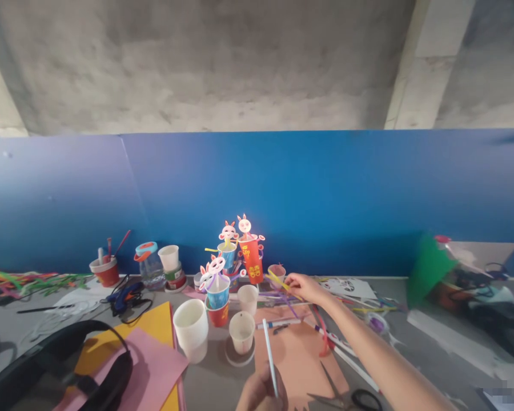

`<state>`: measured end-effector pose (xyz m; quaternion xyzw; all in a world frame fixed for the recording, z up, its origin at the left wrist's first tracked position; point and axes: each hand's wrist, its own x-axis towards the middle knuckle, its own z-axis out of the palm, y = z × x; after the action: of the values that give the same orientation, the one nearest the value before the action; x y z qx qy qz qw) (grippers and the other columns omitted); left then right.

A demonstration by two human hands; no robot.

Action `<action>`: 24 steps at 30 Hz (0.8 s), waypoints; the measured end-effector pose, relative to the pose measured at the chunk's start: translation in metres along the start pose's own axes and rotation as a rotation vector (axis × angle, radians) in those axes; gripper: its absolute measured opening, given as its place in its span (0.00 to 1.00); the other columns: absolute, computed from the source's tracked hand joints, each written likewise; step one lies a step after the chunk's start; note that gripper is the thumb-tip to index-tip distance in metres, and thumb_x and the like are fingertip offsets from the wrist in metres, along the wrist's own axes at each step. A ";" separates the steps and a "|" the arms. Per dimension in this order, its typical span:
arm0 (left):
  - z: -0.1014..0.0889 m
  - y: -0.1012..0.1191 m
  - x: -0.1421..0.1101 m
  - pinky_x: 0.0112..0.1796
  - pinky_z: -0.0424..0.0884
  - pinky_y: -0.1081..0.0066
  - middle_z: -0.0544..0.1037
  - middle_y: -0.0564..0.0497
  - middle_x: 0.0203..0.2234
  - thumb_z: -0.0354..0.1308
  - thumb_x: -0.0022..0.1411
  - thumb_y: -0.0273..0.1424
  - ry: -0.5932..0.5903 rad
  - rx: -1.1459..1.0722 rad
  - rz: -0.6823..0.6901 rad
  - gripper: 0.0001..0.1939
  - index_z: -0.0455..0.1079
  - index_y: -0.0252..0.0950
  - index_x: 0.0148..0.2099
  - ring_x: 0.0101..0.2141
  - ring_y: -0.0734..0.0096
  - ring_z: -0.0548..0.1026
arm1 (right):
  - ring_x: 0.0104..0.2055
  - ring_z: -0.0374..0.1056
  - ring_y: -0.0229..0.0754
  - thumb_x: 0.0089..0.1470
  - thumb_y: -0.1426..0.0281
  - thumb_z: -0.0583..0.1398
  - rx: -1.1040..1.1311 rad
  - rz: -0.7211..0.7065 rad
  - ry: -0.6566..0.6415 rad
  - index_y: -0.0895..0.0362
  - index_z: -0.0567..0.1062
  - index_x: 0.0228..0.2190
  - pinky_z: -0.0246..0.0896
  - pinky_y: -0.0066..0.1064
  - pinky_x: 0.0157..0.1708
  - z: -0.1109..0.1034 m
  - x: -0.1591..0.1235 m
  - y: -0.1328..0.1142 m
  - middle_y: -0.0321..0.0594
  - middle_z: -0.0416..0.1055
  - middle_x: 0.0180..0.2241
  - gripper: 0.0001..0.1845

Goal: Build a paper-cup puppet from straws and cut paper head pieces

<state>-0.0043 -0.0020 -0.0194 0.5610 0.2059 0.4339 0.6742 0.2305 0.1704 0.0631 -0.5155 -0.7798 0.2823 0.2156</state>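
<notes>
Centrally, near the bottom edge, the left hand (263,394) grips a slim pale stick (269,351), pointing upward above an orange sheet (300,365) on the grey counter (212,385). Further forward, the right hand (292,281) pinches a thin yellow strip (274,279) near a small cup (277,269). Both look light; the stick seems stiff, best held low, the strip probably bendy, best pinched gently mid-length.

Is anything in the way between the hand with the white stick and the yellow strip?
Nothing tall that I can see. Between the left hand, holding the white stick, and the yellow strip in the right hand, things like a marker lie low, so reaching over looks easy.
</notes>
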 end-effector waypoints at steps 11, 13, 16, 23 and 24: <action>0.017 0.013 0.004 0.14 0.42 0.78 0.60 0.62 0.15 0.58 0.58 0.39 0.300 -0.182 -0.181 0.10 0.62 0.39 0.33 0.13 0.83 0.45 | 0.27 0.71 0.40 0.45 0.60 0.63 0.775 0.104 0.000 0.57 0.73 0.36 0.67 0.33 0.31 0.006 -0.044 -0.009 0.36 0.74 0.27 0.17; 0.022 0.024 0.006 0.14 0.35 0.79 0.57 0.64 0.13 0.59 0.58 0.40 0.335 -0.139 -0.200 0.11 0.62 0.40 0.34 0.13 0.84 0.39 | 0.29 0.72 0.40 0.45 0.59 0.64 0.887 0.111 0.005 0.56 0.72 0.36 0.68 0.35 0.35 0.009 -0.057 -0.017 0.36 0.74 0.28 0.18; 0.027 0.041 0.008 0.14 0.35 0.79 0.54 0.65 0.13 0.57 0.60 0.47 0.394 -0.080 -0.188 0.16 0.64 0.39 0.37 0.13 0.84 0.40 | 0.33 0.75 0.41 0.45 0.60 0.66 1.025 0.116 -0.008 0.56 0.71 0.38 0.68 0.38 0.43 0.016 -0.079 -0.031 0.37 0.75 0.30 0.20; 0.039 0.063 0.024 0.15 0.37 0.79 0.56 0.65 0.15 0.65 0.52 0.51 0.464 -0.008 -0.201 0.24 0.68 0.36 0.38 0.14 0.86 0.42 | 0.34 0.75 0.39 0.51 0.65 0.68 1.315 0.104 -0.126 0.58 0.74 0.39 0.68 0.36 0.42 0.043 -0.142 -0.071 0.40 0.78 0.34 0.15; 0.041 0.065 0.026 0.15 0.38 0.79 0.53 0.66 0.13 0.65 0.52 0.50 0.440 0.017 -0.185 0.23 0.69 0.35 0.37 0.14 0.85 0.42 | 0.34 0.75 0.39 0.51 0.65 0.68 1.329 0.100 -0.151 0.58 0.74 0.39 0.68 0.35 0.41 0.047 -0.149 -0.076 0.41 0.78 0.34 0.15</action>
<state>0.0181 -0.0047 0.0583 0.4372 0.4020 0.4804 0.6454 0.2048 -0.0008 0.0713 -0.2875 -0.4283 0.7474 0.4186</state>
